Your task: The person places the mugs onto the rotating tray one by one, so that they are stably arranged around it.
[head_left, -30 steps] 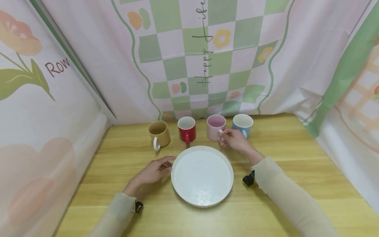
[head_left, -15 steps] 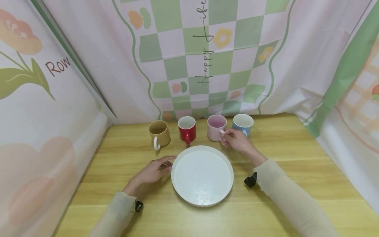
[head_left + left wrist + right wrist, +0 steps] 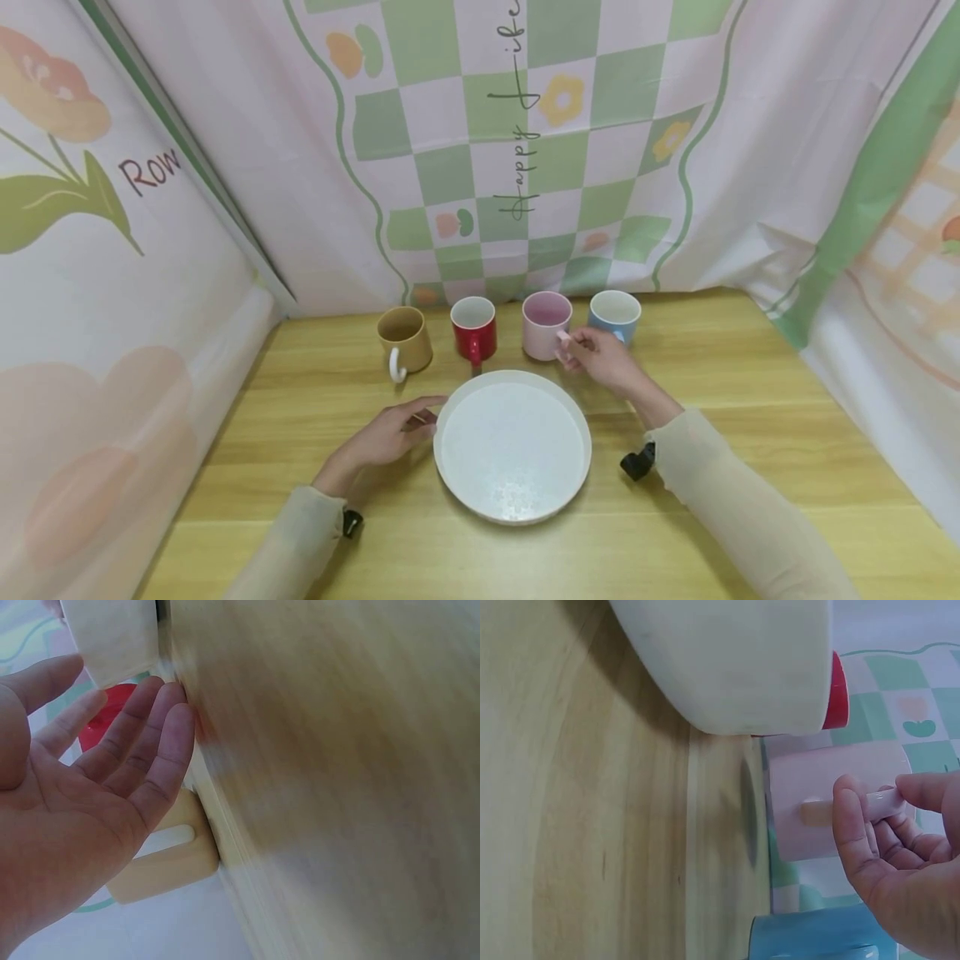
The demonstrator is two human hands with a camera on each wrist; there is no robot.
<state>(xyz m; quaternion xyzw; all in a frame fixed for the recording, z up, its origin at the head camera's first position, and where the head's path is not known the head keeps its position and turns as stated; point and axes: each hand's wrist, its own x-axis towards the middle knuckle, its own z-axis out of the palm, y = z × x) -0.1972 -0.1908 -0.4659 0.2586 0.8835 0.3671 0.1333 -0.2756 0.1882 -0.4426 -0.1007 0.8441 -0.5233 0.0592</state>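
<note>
Thumb and fingers of my right hand [image 3: 603, 357] pinch the handle of a pink mug [image 3: 542, 333]. The right wrist view shows that handle [image 3: 885, 804] between thumb and forefinger, with the mug upright close over the table and a shadow beside its base. A round white tray [image 3: 513, 450] with a low rim lies in front of the mugs. At the tray's left rim is my left hand [image 3: 392, 432], fingers loosely extended. The left wrist view shows its palm [image 3: 82, 810] holding nothing, thumb and forefinger near the tray's side [image 3: 116, 637].
Behind the tray, a tan mug [image 3: 405, 340] with a white handle and a red mug [image 3: 483, 335] stand left of the pink one. Right beside my right hand is a blue mug [image 3: 600, 321]. A patterned curtain [image 3: 495, 167] hangs along the wooden table's [image 3: 660, 533] back edge.
The pink mug, its handle in my right hand's grip throughout, has shifted very slightly. My right wrist has drawn a little toward the near right. My left hand and the tray stay put.
</note>
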